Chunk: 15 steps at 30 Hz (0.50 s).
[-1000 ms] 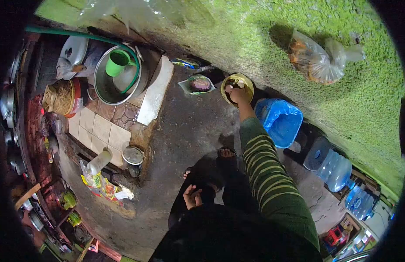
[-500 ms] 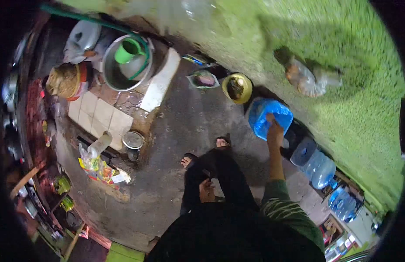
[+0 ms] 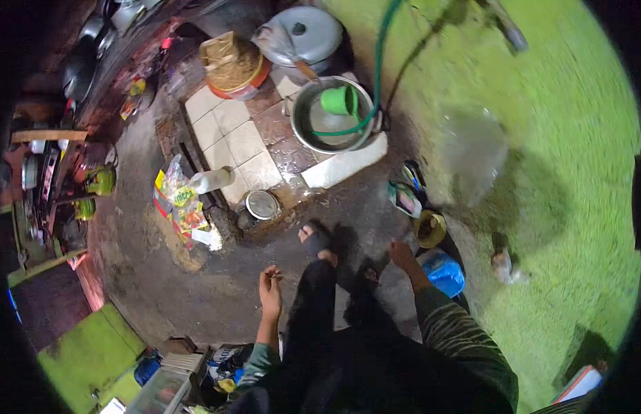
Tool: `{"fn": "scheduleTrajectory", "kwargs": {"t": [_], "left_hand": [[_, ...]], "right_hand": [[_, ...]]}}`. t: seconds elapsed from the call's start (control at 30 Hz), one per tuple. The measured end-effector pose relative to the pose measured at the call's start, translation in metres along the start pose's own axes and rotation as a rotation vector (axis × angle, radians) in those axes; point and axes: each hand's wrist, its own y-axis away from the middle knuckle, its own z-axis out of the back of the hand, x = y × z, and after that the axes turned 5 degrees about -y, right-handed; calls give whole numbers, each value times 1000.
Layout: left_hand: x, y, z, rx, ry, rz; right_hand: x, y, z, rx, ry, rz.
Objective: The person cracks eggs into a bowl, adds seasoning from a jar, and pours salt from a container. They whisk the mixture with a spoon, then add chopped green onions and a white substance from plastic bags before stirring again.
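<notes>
My right hand (image 3: 403, 255) hangs empty, fingers loose, beside the yellow bowl (image 3: 431, 229) on the floor; it looks light and rigid, best gripped by its rim. Left hand (image 3: 270, 283) is empty too.

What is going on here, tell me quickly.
A person stands on a wet concrete floor, seen from above. Both hands are empty: the right hand hangs beside a yellow bowl and a blue bag, and the left hand hangs loose at the side. Ahead, a green hose runs into a metal basin holding a green cup.
</notes>
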Motion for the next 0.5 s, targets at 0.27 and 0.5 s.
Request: {"fn": "scheduleTrajectory", "kwargs": {"t": [0.27, 0.5], "left_hand": [[66, -172, -32, 214, 114, 288], [79, -348, -82, 95, 261, 431]], "right_hand": [[57, -271, -27, 13, 316, 133], [92, -442, -50, -12, 23, 58]]}}
